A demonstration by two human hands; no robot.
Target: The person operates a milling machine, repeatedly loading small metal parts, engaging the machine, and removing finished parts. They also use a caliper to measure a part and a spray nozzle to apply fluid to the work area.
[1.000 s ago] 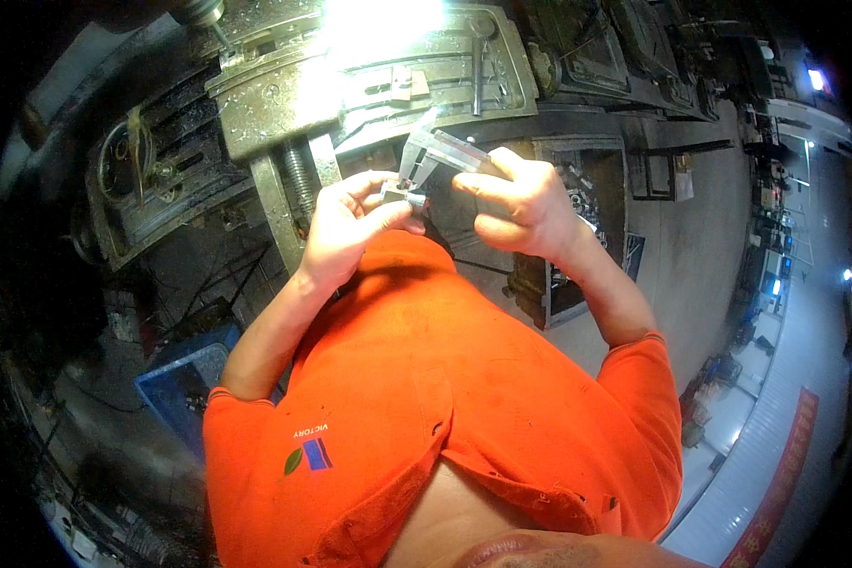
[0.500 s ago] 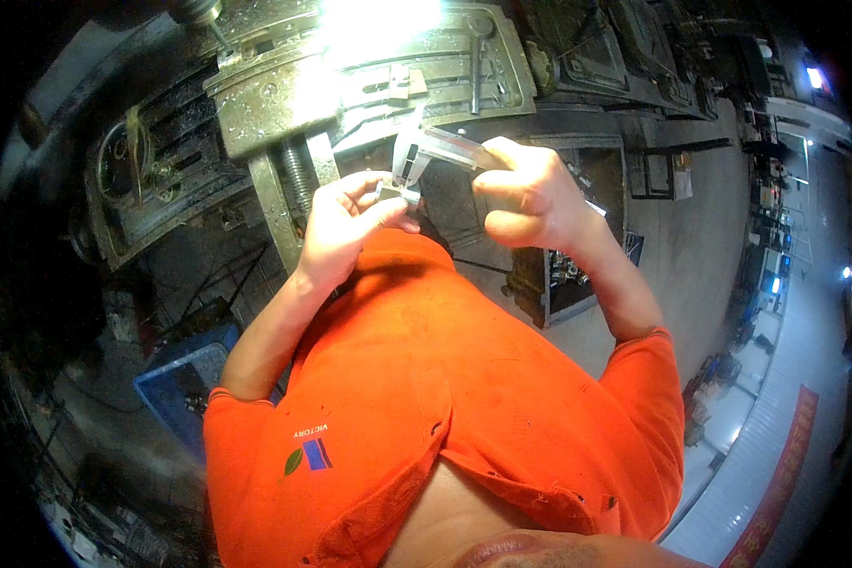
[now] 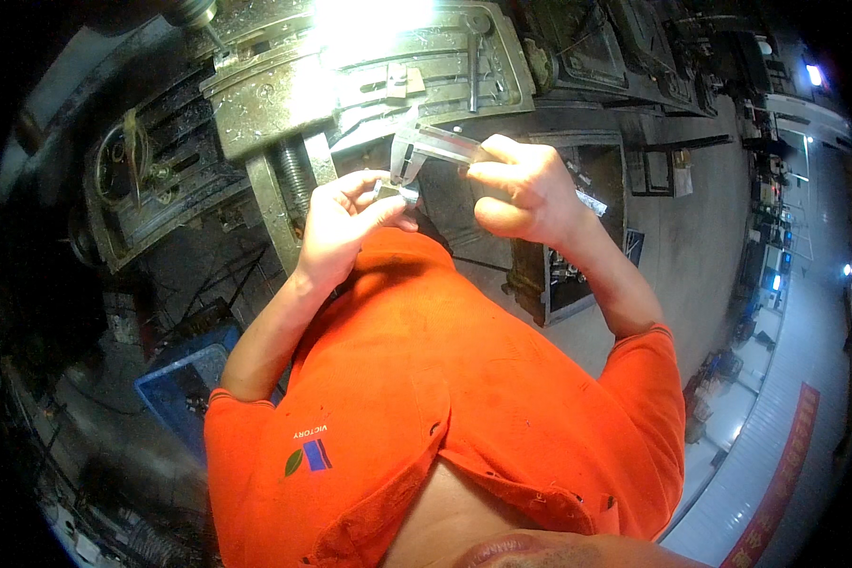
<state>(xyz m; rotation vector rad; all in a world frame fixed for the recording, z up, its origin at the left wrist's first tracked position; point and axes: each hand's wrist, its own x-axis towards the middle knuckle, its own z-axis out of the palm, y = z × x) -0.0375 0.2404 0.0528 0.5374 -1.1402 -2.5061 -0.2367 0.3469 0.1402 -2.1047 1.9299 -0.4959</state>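
Your right hand [image 3: 525, 189] grips a metal caliper [image 3: 426, 150] by its beam, held in front of your chest. Your left hand [image 3: 346, 220] pinches a small metal part [image 3: 395, 189] at the caliper's jaws. Beyond them stands a grey milling machine [image 3: 350, 76], brightly lit. A blue crate [image 3: 185, 383] sits on the concrete floor [image 3: 691, 237] to your left.

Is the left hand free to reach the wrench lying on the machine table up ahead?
Probably not right away. The left hand is pinching a small metal part against the caliper held by the right hand. The wrench lies beyond on the machine table, with nothing blocking the way.
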